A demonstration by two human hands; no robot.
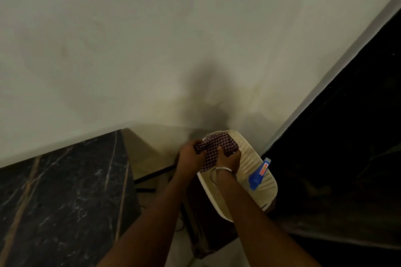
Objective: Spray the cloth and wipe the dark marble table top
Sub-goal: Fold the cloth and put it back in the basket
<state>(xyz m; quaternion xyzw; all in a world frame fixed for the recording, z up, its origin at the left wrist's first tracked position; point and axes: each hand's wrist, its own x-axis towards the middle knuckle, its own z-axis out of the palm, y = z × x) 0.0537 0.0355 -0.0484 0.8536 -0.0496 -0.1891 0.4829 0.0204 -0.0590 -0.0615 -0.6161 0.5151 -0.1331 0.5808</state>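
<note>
A dark red checked cloth hangs above a cream perforated basket. My left hand grips its left edge and my right hand pinches its middle, a metal bangle on that wrist. A blue spray bottle lies inside the basket at its right side, nozzle end toward me. The dark marble table top, black with pale and gold veins, fills the lower left, apart from both hands.
The basket rests on a dark low stand beside the table. A pale wall rises behind everything. A black panel with a grey edge runs along the right. Dark cables lie on the floor between table and stand.
</note>
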